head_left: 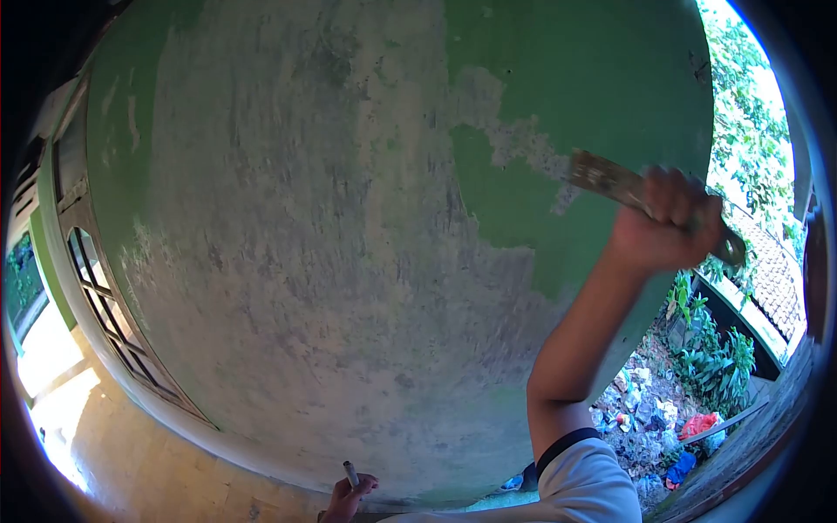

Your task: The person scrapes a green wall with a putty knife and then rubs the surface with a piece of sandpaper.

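Note:
My right hand [670, 222] is raised at the right, its fingers wrapped round a scraper [606, 177]. The scraper's worn, flat blade end points left, right at the edge of a bare patch in the green paint. Its other end sticks out behind my fist. Low in the view, my left hand [349, 499] is closed on a short grey stick with a dark tip [350, 473], which points up. In front of me the wall [349, 218] shows a wide grey-white stripped area, with green paint around it.
A door with glass panes [105, 301] stands at the left, above a tan tiled floor [174, 466]. To the right, past the wall's edge, lie scattered rubbish [645, 401], green plants [711, 357] and a tiled roof [767, 270].

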Motion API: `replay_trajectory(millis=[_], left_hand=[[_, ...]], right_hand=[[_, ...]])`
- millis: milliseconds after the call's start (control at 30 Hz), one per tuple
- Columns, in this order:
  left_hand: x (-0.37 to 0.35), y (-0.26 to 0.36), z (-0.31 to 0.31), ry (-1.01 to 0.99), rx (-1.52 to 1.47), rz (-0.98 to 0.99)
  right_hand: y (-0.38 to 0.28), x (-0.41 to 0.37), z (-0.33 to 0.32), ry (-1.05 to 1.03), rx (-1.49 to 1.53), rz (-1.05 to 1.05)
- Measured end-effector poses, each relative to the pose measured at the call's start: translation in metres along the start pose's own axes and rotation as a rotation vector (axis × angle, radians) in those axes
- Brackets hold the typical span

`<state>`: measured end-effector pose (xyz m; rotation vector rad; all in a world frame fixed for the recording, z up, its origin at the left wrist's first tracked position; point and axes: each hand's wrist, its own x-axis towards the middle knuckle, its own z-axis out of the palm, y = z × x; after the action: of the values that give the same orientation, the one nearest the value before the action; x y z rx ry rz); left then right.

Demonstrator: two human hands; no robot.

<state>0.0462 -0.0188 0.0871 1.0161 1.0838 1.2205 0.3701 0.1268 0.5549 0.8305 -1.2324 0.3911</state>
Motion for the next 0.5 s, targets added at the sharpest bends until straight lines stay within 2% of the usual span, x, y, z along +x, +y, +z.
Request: replay_trajectory(millis=[33,167,233,267,333,367,500], left_hand=[[0.0,-0.002,0.001,-0.001,0.0,-0.006],[0.003,-0.003,-0.002,0.027,-0.026,0.035],[0.006,-0.004,-0.004,0.028,0.002,0.029],[0.006,-0.006,-0.004,0.031,-0.001,0.04],[0.002,-0.007,-0.004,0.026,-0.003,0.045],[0.0,-0.006,-0.004,0.031,0.027,0.009],[0.005,-0.034,-0.013,0.07,-0.03,-0.025]], right_hand=[[0.013,-0.001,-0.008,0.082,-0.061,0.121],[0.014,-0.002,0.016,0.087,-0.229,0.067],[-0.009,0.002,0.012,-0.024,0.082,-0.018],[-0.007,0.003,0.007,-0.024,0.086,-0.014],[0.002,0.004,-0.001,0.121,0.155,0.126],[0.014,-0.001,0.001,0.093,-0.24,0.015],[-0.002,0.002,0.011,0.06,-0.129,0.037]])
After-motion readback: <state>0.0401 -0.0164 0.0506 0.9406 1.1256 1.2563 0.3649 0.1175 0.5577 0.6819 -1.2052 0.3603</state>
